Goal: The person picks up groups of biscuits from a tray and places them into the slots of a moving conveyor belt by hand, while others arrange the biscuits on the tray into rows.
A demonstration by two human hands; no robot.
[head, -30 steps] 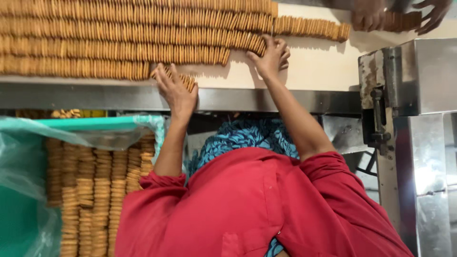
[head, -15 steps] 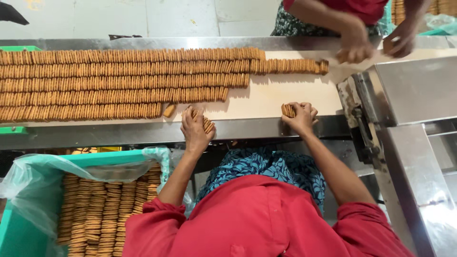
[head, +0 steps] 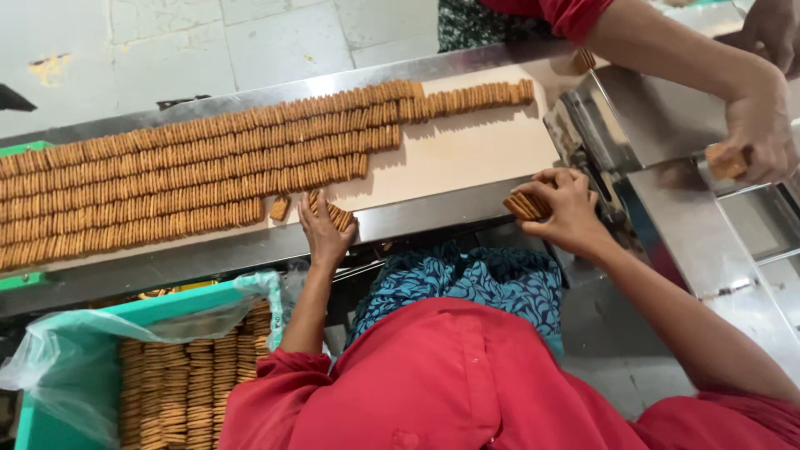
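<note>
The left hand (head: 323,236) rests at the near edge of the pale conveyor belt (head: 467,154), fingers closed around a short stack of round brown biscuits (head: 335,215). The right hand (head: 565,210), further right beside the steel machine chute (head: 642,125), grips another small biscuit stack (head: 525,205) tightly. Long rows of biscuits (head: 192,179) lie on edge across the belt's left part. At near left, a green crate lined with clear plastic (head: 50,392) holds stacked biscuits. A co-worker's hand (head: 758,137) at far right seems to hold biscuits, though partly hidden.
</note>
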